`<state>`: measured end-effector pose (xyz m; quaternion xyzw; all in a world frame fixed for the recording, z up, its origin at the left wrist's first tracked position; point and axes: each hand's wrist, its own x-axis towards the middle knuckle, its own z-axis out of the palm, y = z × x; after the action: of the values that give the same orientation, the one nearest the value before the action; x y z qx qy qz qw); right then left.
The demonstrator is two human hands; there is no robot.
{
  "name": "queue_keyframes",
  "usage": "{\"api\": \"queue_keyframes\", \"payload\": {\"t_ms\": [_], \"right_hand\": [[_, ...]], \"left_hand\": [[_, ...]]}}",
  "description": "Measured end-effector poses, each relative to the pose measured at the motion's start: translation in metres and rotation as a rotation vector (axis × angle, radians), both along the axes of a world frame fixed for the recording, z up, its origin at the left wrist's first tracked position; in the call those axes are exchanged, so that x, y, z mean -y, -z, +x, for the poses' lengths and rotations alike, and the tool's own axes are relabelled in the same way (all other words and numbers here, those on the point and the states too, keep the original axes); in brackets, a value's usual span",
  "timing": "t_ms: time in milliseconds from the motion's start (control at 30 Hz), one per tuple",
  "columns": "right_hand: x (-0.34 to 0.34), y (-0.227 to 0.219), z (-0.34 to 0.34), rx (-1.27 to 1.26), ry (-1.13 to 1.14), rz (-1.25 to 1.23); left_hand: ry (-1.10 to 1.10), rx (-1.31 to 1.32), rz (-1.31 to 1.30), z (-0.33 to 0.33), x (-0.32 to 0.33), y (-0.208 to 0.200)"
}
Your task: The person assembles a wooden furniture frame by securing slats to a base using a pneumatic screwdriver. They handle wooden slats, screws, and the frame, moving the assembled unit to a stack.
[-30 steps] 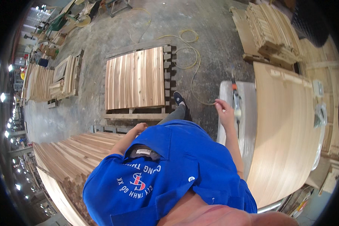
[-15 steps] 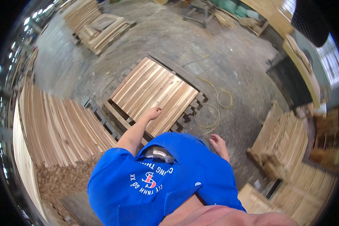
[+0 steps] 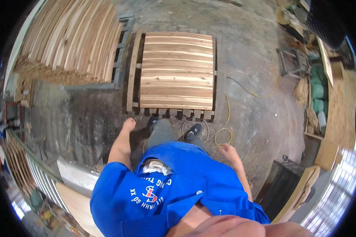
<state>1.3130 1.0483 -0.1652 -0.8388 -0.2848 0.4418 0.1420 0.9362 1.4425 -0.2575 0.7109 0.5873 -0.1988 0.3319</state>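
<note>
My left hand hangs at my side with its fingers curled into a loose fist and nothing visible in it. It is nearest to the front left corner of a wooden panel made of joined light and dark strips. That panel lies flat on a slatted pallet on the floor ahead of my feet. My right hand hangs apart from everything on the other side, its fingers loosely bent and partly spread, holding nothing. Below it in the picture is only floor, with a yellow hose just beyond the fingertips.
A tall stack of wooden panels stands on a blue-grey pallet at the far left. Along the right are a metal stand, green sacks and a dark board. A pale slab lies at the near left.
My view has turned, so the panel on its pallet now lies straight ahead. My left hand has come away from above the panel to my side. Both feet now show.
</note>
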Motion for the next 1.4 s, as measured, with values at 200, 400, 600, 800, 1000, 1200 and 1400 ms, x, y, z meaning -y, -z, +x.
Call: {"api": "queue_keyframes", "payload": {"t_ms": [200, 400, 600, 800, 1000, 1200, 1400], "right_hand": [[-0.020, 0.032, 0.098, 0.076, -0.051, -0.097], [-0.062, 0.185, 0.104, -0.179, -0.113, -0.266], [-0.122, 0.407, 0.123, -0.038, -0.264, -0.228], [-0.164, 0.589, 0.158, -0.018, 0.072, -0.144], [-0.210, 0.718, 0.159, 0.041, 0.306, -0.194], [-0.221, 0.791, 0.180, 0.051, 0.546, -0.181], [-0.236, 0.824, 0.184, -0.057, 0.758, -0.125]], "left_hand": [[-0.051, 0.145, -0.139, 0.017, 0.103, 0.050], [-0.109, 0.100, -0.120, 0.032, 0.091, 0.183], [-0.281, 0.037, -0.103, 0.033, 0.013, 0.360], [-0.629, 0.152, -0.075, 0.028, -0.056, 0.507], [-1.605, 0.756, -0.355, 0.002, -0.069, 0.635], [-1.846, 0.786, -0.220, 0.052, -0.093, 0.719], [-1.992, 0.720, -0.161, 0.050, -0.112, 0.726]]}}
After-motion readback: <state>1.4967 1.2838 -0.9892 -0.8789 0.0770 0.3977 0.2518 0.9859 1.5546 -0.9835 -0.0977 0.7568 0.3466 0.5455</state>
